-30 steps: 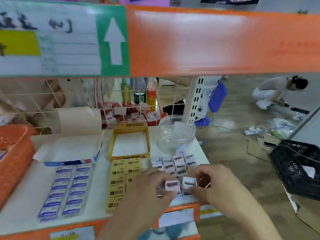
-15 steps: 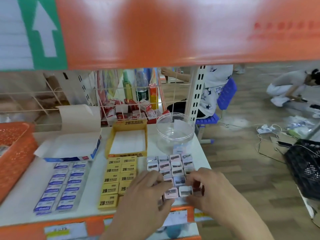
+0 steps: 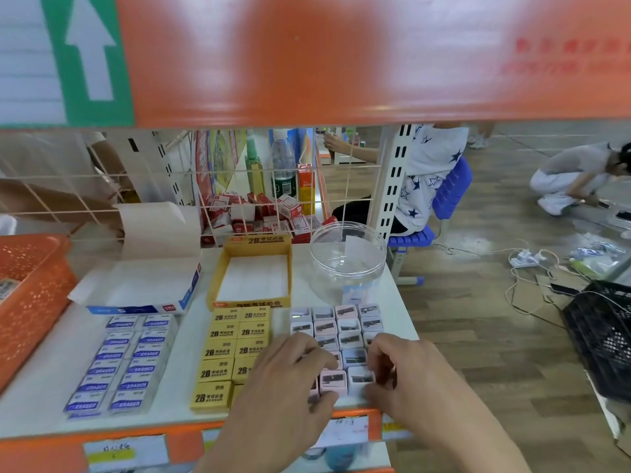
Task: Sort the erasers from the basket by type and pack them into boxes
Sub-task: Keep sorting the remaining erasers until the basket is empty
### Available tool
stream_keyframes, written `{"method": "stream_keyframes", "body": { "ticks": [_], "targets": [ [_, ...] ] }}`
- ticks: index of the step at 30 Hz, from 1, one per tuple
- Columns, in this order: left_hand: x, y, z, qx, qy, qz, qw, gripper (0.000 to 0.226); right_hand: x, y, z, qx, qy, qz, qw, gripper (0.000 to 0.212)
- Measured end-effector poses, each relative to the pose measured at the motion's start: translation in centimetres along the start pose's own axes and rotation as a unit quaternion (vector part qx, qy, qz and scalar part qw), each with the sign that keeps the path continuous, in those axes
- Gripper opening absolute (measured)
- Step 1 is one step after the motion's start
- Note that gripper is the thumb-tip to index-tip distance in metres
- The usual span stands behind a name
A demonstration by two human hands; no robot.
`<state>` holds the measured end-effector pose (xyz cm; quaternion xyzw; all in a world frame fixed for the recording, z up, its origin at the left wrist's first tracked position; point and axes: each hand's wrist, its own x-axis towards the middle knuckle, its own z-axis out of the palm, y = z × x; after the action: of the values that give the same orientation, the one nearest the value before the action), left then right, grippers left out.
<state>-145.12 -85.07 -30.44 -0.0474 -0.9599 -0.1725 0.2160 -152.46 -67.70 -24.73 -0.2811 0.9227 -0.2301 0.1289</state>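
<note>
Three sorted groups lie on the white shelf [image 3: 34, 404]. We judge the sorting step nearly closed and packing not yet begun. The hands work close together at the lower centre of the frame. The left hand [image 3: 290, 380] curls fingers and thumb round a pink eraser [image 3: 333, 382]. The right hand [image 3: 409, 373] pinches the white eraser [image 3: 360, 378] touching it. Both pieces sit in the front row of the pastel erasers [image 3: 346, 324], at the shelf's front edge.

Count by group:
- Blue-and-white erasers [image 3: 136, 353], lower left: two columns, roughly twelve. Blur prevents a firm figure.
- Yellow 2B erasers [image 3: 222, 351], centre: nine visible in two columns. The left hand covers the rest.
- Pastel erasers: four columns, at least fifteen visible. The hands hide others.
- Containers: one blue-and-white box [image 3: 136, 308], one yellow 2B box [image 3: 259, 241] and one clear jar [image 3: 348, 278]. Each stands just behind its group and, as far as we can see, holds no erasers.
- One orange basket [image 3: 34, 295] at the left edge. Its contents are mostly out of view.

Next move, in our judgement: seat the two held pieces flush with their row, then transfer each group into the container behind it. The front row lies at the edge, so we advise pressing inward, not outward.
</note>
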Motion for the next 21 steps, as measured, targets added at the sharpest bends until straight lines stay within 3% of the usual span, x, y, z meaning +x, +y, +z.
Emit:
{"method": "stream_keyframes", "body": {
  "ticks": [5,10,12,16,21],
  "targets": [
    [0.0,0.0,0.0,-0.011,0.005,-0.001,1.000,0.029,-0.1,-0.1,-0.2,0.000,0.010,-0.011,1.000,0.027],
    [-0.1,-0.8,-1.9,0.008,0.033,-0.040,0.999,0.034,0.3,-1.4,-0.3,-0.007,0.099,-0.056,0.993,0.017],
    [-0.3,-1.4,-3.3,0.027,0.043,-0.066,0.997,0.038,1.0,-2.2,0.2,-0.005,0.126,-0.082,0.989,0.024],
    [-1.2,-3.5,-5.8,0.061,0.059,-0.109,0.990,0.042,2.9,-5.2,1.4,0.002,0.125,-0.123,0.984,0.038],
    [-3.4,-7.2,-9.4,0.068,0.070,-0.171,0.980,0.045,5.3,-11.0,3.6,-0.014,0.093,-0.197,0.976,0.041]
  ]
}}
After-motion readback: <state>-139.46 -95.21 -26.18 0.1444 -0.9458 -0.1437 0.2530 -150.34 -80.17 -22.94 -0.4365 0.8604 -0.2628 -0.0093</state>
